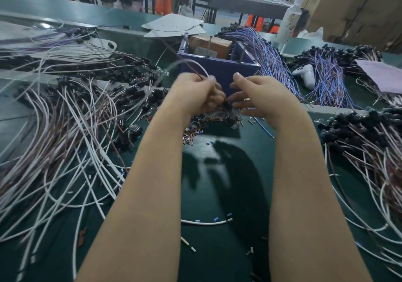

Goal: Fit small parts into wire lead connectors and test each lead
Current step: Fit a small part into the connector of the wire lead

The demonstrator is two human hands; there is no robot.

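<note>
My left hand (pixel 196 92) grips a wire lead (pixel 191 65) whose white and brown strands arc up and back over the hand, blurred by motion. A small black connector (pixel 226 103) shows between the two hands. My right hand (pixel 256 95) is close beside it, fingers loosely bent toward the connector; whether they pinch a small part is hidden. Just below the hands lies a heap of small clear, copper and blue parts (pixel 208 120) on the green table (pixel 217 173).
Piles of white and brown leads with black connectors (pixel 71 116) cover the left side, with another pile (pixel 369 142) at right. Blue and purple leads (pixel 322 81) lie at back right. A blue box fixture (pixel 217 68) stands right behind the hands. A white bottle (pixel 290 20) stands further back.
</note>
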